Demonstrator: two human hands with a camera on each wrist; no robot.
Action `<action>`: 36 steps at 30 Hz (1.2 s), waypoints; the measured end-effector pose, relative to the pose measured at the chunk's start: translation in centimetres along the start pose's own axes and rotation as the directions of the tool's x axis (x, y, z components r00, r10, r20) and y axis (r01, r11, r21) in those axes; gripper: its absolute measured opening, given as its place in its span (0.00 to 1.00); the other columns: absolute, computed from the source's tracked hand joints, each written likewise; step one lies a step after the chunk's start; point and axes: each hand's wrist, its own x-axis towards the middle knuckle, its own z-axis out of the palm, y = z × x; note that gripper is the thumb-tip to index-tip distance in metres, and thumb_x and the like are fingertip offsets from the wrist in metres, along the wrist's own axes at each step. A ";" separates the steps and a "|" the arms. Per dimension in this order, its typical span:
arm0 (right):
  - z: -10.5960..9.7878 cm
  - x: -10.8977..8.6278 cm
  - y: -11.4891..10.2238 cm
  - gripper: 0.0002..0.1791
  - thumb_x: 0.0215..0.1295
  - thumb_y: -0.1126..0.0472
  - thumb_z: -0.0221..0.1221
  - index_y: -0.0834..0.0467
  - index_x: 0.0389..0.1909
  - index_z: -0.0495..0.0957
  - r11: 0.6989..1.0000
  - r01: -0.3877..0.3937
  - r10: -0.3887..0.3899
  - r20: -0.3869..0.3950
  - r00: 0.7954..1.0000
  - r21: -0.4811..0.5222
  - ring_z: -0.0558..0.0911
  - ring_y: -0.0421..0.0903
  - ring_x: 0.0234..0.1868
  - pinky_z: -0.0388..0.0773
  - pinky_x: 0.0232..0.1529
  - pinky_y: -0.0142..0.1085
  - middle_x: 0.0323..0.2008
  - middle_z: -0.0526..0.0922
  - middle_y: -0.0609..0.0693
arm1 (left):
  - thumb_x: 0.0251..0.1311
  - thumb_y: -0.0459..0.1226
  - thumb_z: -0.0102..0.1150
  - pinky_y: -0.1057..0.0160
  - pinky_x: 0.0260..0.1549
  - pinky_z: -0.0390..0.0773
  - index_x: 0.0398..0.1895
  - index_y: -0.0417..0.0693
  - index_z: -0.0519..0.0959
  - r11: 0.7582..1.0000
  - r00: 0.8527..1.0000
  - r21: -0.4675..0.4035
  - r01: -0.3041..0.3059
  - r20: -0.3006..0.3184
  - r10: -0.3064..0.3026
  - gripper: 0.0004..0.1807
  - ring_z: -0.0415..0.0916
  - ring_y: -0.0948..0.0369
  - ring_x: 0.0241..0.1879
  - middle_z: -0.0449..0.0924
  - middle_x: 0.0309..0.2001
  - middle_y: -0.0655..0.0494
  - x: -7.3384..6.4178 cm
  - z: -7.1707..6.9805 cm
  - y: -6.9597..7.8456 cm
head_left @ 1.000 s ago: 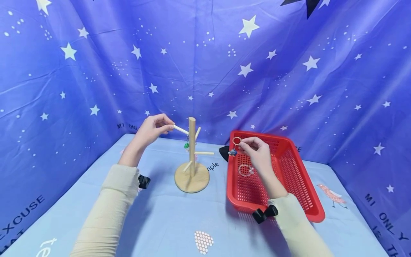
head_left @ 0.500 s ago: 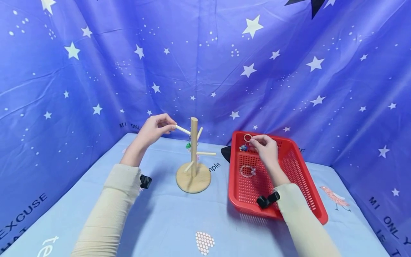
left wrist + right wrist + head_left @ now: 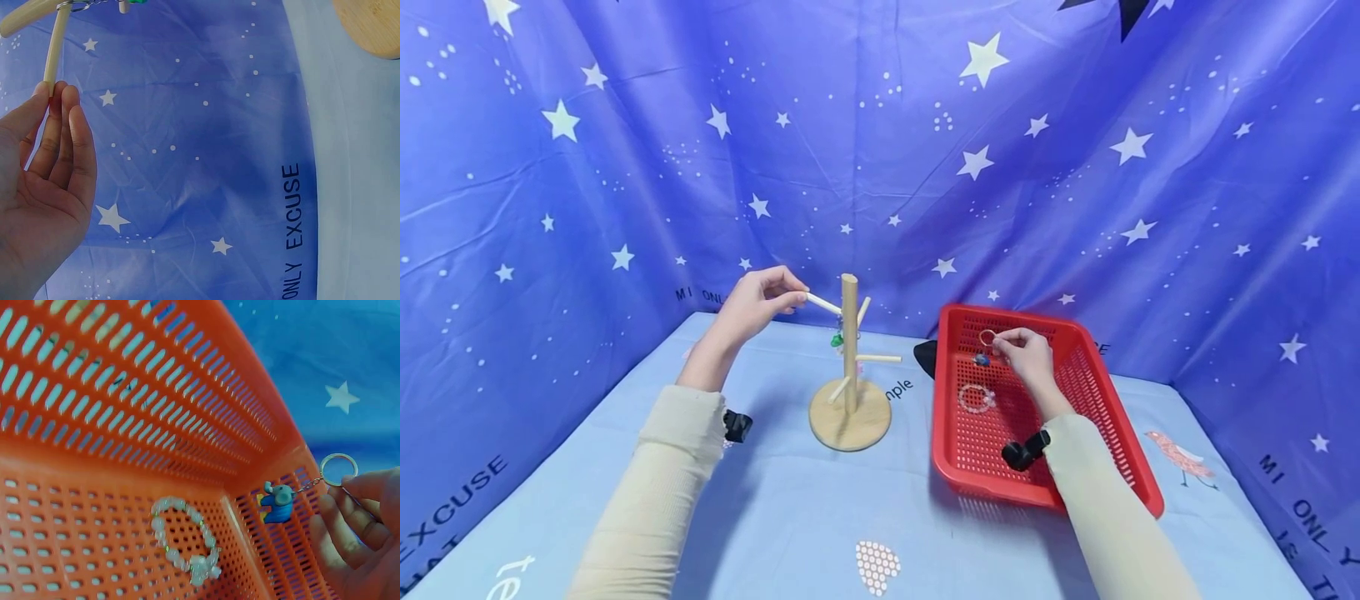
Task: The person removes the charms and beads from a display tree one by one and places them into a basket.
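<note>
My left hand (image 3: 760,304) pinches the tip of the upper left peg (image 3: 56,50) of a wooden stand (image 3: 850,350). A metal ring hangs on that peg near the post, and a green charm (image 3: 837,340) dangles beside the post. Over the red basket (image 3: 951,483), my right hand (image 3: 1028,358) pinches the ring of a keychain (image 3: 339,470). Its blue elephant charm (image 3: 277,503) hangs by a short chain within the basket. Below it on the basket floor lies a pale beaded bracelet (image 3: 172,550).
The stand's round base (image 3: 850,433) rests on the light blue cloth (image 3: 790,517), left of the basket. Another peg (image 3: 880,358) points right toward the basket. A star-printed blue curtain (image 3: 865,150) rises behind and at both sides.
My right hand has moved right and slightly down with the keychain, from the basket's left rim to inside its outline. The left hand keeps its pinch on the peg.
</note>
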 end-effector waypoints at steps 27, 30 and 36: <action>-2.1 0.5 4.1 0.14 0.68 0.64 0.58 0.69 0.47 0.82 0.945 -0.234 0.252 0.055 0.966 -0.227 0.85 0.43 0.29 0.84 0.29 0.33 0.39 0.88 0.63 | 0.68 0.38 0.60 0.63 0.43 0.86 0.44 0.39 0.81 1.000 1.000 -0.010 -0.013 0.003 0.013 0.10 0.81 0.70 0.35 0.85 0.44 0.38 -0.2 0.2 -0.2; -2.3 0.5 4.2 0.14 0.67 0.64 0.58 0.69 0.47 0.82 0.943 -0.239 0.255 0.041 0.966 -0.232 0.85 0.40 0.25 0.83 0.28 0.32 0.37 0.89 0.62 | 0.68 0.38 0.61 0.64 0.42 0.86 0.44 0.39 0.81 1.000 1.000 -0.012 -0.011 0.004 0.011 0.10 0.82 0.70 0.35 0.85 0.44 0.38 -0.2 0.1 -0.2; -2.6 0.3 4.0 0.14 0.68 0.62 0.57 0.68 0.47 0.82 0.928 -0.233 0.242 -0.004 0.970 -0.289 0.80 0.42 0.26 0.74 0.24 0.30 0.33 0.86 0.60 | 0.68 0.38 0.61 0.68 0.40 0.85 0.44 0.39 0.81 1.000 1.000 -0.013 -0.009 0.003 0.009 0.10 0.81 0.70 0.35 0.84 0.45 0.37 0.0 0.1 -0.2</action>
